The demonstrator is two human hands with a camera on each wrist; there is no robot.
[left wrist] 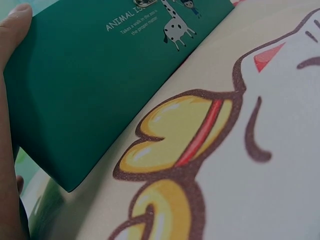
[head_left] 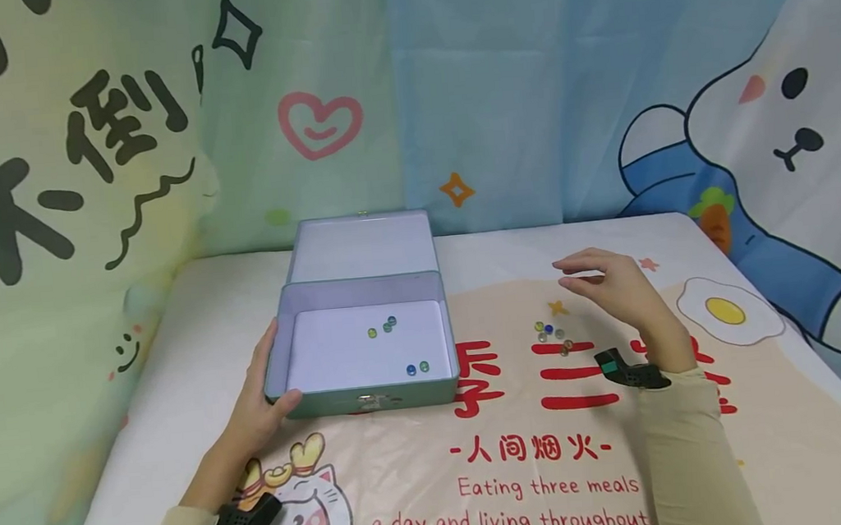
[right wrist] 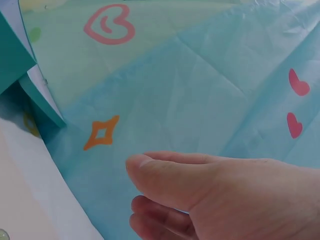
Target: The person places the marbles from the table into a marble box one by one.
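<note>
A green tin box (head_left: 394, 397) with a pale inside stands with its hinged lid (head_left: 362, 247) raised at the back. My left hand (head_left: 256, 399) grips its front left corner, thumb over the front edge and fingers along the side. Inside lie several glass marbles, three toward the back, including a yellowish marble (head_left: 372, 333), and two near the front right, one a blue marble (head_left: 411, 370). To the right of the box, more marbles (head_left: 548, 330) sit clustered on the tablecloth. My right hand (head_left: 607, 281) hovers above and beyond that cluster, thumb and fingers apart, holding nothing.
A printed tablecloth (head_left: 510, 461) with red characters, English words and a cartoon cat covers the table. Behind it hangs a pastel curtain (head_left: 482, 101) with a heart and a large cartoon animal. Each wrist wears a black strap (head_left: 631, 373).
</note>
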